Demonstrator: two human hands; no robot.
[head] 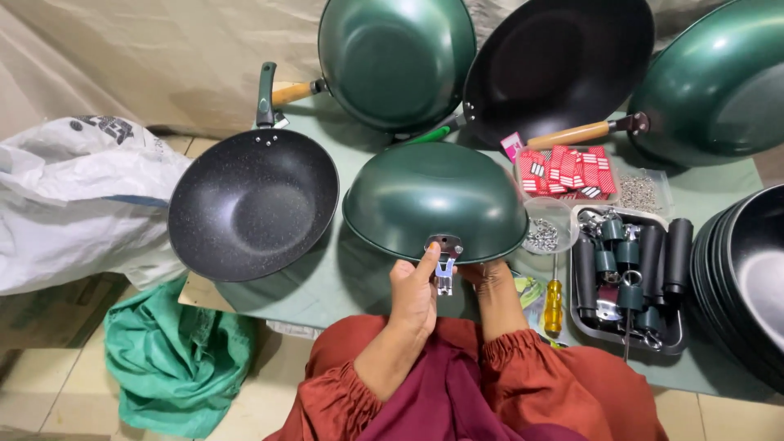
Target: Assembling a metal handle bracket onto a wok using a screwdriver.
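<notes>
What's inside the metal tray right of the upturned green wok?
The metal tray holds black handle grips and green handle pieces. They cover most of its floor.

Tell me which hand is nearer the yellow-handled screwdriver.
Right. The right hand rests at the rim of the upturned green wok, just left of the yellow-handled screwdriver. The left hand holds the metal bracket farther left, beyond the right hand.
</notes>
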